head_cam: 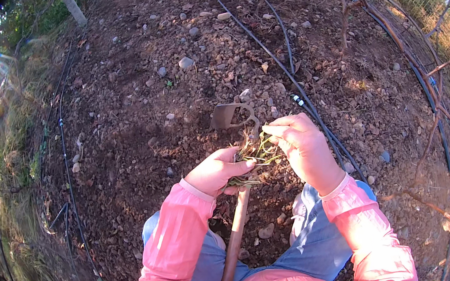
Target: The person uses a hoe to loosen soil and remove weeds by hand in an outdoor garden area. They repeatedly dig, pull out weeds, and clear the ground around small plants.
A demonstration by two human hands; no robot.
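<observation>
My left hand (pixel 217 172) grips a small bunch of uprooted weeds (pixel 255 152), with green stems and dry, straw-coloured roots. The fingertips of my right hand (pixel 300 142) pinch the bunch at its upper right end. Beneath the weeds runs the wooden handle (pixel 236 239) of a hoe, leaning back between my legs towards my body. Its middle is hidden by my left hand and the weeds; whether that hand touches it I cannot tell. Just beyond my hands, the hoe's metal blade (pixel 222 117) rests on the loose soil, joined to the handle by a curved neck (pixel 255 117).
Stony brown soil (pixel 135 97) surrounds me. A black drip-irrigation hose (pixel 250 34) with a white-banded connector (pixel 298 100) passes close on the right; another hose (pixel 64 151) lies left. Bare woody vines (pixel 399 38) stand at the right, and dry grass (pixel 21 206) borders the left.
</observation>
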